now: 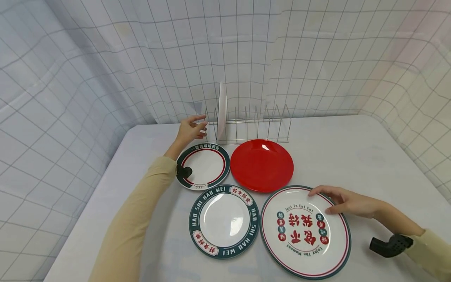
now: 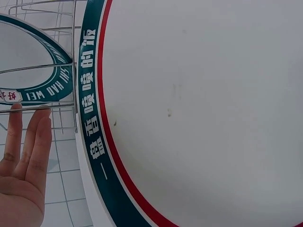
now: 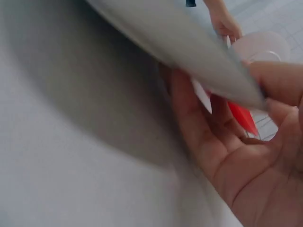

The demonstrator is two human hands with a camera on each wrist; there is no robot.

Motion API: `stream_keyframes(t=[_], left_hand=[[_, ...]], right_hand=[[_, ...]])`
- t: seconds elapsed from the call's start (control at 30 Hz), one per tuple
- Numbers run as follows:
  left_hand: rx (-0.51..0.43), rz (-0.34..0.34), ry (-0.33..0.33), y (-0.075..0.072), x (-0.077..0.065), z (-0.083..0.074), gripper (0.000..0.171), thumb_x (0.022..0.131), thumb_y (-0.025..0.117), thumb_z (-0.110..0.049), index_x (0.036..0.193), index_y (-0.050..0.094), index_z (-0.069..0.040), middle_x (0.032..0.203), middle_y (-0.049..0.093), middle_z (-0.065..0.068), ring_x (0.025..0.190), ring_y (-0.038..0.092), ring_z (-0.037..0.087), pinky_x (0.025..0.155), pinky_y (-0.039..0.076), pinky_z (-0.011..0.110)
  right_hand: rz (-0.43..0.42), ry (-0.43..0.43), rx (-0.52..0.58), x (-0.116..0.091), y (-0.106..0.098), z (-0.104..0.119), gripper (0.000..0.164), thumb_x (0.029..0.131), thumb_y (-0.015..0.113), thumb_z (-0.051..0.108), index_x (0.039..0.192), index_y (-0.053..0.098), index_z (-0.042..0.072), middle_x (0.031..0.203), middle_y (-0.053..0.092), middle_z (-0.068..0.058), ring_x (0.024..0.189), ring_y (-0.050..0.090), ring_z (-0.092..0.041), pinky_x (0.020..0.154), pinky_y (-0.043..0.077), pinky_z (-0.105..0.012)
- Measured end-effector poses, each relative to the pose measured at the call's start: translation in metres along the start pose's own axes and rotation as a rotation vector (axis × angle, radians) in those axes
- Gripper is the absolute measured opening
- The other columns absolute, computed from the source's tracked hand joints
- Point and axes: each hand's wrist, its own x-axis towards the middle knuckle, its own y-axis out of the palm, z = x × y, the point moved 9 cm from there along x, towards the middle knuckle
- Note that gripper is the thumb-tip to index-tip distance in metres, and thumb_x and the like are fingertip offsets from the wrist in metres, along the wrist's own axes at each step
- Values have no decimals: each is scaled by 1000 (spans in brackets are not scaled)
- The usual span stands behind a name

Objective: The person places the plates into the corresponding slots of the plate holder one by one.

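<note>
My right hand (image 1: 347,201) pinches the rim of a large white plate (image 1: 304,254) with red and green lettering. In the right wrist view the thumb lies over the rim and the fingers under the plate (image 3: 189,42), which is tilted up off the white surface. At the far left, my left hand (image 1: 189,131) reaches to the end of a wire dish rack (image 1: 267,121). Its straight fingers (image 2: 35,142) touch a rack wire. One plate (image 1: 221,111) stands upright in the rack, seen edge-on; in the left wrist view its green rim (image 2: 40,97) shows lettering.
A small green-rimmed plate (image 1: 206,166) lies under the left wrist. Right of it is a red plate (image 1: 261,165), in front of the rack. A green-rimmed plate (image 1: 225,219) with lettering lies nearer, beside the large plate. Checked white cloth (image 1: 246,51) hangs behind the table.
</note>
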Motion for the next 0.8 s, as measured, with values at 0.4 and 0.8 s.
stream_keyframes(t=[0.4,0.8], left_hand=[[-23,7,-14,1,2,5,42,97,56,-12,136,51,2,110,60,41,92,66,48,72,61,37],[-15,6,-25,2,0,4,42,98,55,-13,137,51,0,110,60,40,93,66,47,71,61,35]], right_hand=[[-12,91,37,-5,1,-11,53,98,43,-3,148,28,6,135,48,2,111,58,-13,88,56,-27],[101,47,133,-8,10,-10,56,98,38,-8,148,20,7,133,50,-10,105,66,-26,86,58,-36]])
